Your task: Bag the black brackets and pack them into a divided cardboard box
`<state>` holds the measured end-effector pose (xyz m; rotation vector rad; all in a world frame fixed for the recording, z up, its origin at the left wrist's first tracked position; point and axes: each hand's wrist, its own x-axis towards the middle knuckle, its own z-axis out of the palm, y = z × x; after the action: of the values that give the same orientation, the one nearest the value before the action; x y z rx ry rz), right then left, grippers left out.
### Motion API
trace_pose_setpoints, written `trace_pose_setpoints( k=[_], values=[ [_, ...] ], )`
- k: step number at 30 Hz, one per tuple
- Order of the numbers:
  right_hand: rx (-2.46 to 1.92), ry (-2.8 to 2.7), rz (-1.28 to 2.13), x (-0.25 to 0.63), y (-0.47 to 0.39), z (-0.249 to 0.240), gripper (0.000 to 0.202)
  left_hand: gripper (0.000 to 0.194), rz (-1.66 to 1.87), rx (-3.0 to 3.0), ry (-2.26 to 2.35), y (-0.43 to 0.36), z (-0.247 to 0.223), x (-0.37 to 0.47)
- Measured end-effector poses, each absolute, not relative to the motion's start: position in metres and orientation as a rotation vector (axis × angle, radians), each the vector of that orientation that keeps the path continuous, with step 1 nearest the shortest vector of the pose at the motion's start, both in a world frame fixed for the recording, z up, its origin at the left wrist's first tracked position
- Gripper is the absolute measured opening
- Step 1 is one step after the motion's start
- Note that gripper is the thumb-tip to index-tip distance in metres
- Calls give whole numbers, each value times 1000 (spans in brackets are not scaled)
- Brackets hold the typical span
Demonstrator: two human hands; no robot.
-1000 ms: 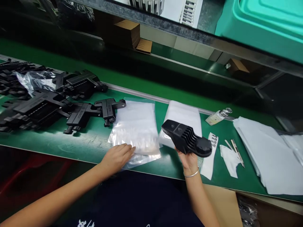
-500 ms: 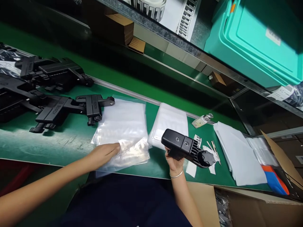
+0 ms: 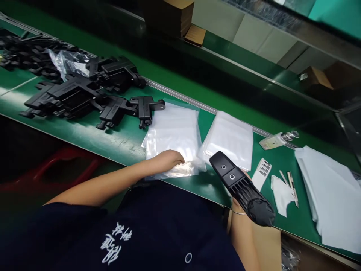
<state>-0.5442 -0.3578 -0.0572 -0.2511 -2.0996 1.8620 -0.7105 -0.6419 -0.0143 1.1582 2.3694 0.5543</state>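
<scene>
The black plastic part is right of the middle, low in the frame, up above the table. The right hand grips it from below, so most of that hand is hidden. The part tilts, with its round end down toward the lower right. Holding it from under seems to leave its top, with two little screws, free to see.

The left hand is on the near end of a pile of clear bags, fingers curled in. I cannot tell if it pinches one bag or just rests there. The pile is right in front of the person, maybe so it is easy to reach. A second pile of bags lies just to its right, perhaps as spares.

At the upper left, a heap of black pieces spreads along the table. The nearest one pokes over the first pile's corner; I can't tell if it presses down.

On the right are a sticker strip, a torn paper, a bottle and big white sheets, probably kept aside to leave the middle for the hands.
</scene>
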Motion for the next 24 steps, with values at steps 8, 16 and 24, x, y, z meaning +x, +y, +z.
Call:
trace_pose_setpoints(
  k=[8,16,24],
  values=[
    [201,-2359,1729,-555,-384,-9,42,19,863,914,2469,-636,18,-704],
    [32,-2482,1016,-564,-422,-10,40,35,912,993,2367,-641,34,-679],
    [-104,-2324,979,-568,-441,-15,35,38,738,1048,2542,-626,62,-693]
  ],
)
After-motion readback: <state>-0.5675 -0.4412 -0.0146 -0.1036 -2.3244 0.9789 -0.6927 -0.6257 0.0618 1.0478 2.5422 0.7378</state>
